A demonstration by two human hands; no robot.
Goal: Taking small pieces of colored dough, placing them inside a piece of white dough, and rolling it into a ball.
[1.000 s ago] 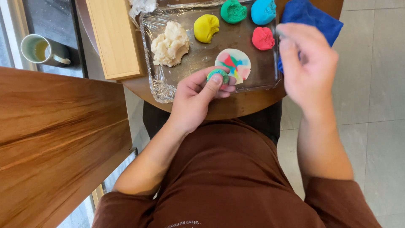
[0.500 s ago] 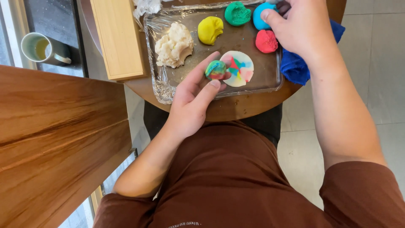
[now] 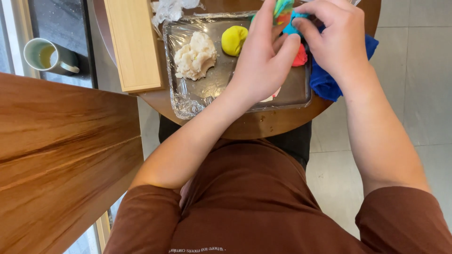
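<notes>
Multicoloured dough [image 3: 282, 8], soft and streaked with green, orange and blue, sits pinched between both hands above the far end of the tray, its top cut off by the frame edge. Furthest left stands a glazed mug [image 3: 47, 55] holding pale liquid, then a smooth pale wooden board [image 3: 134, 44] lying along the tray. The tray [image 3: 197, 96] is a dark rectangle lined with crinkled, shiny plastic film, resting on a round brown tabletop [image 3: 263, 123]. On it lie a crumbly white dough lump [image 3: 195, 55] and a smooth yellow dough ball [image 3: 234, 39]. The left hand [image 3: 261, 61] has its fingers closed around the streaked piece from below, covering most of a pale disc beneath. A red dough ball [image 3: 300, 56] is half hidden. The right hand [image 3: 336, 35] pinches a blue bit against it, fingers narrow. A blue fuzzy cloth [image 3: 329, 82] peeks out beneath that wrist.
</notes>
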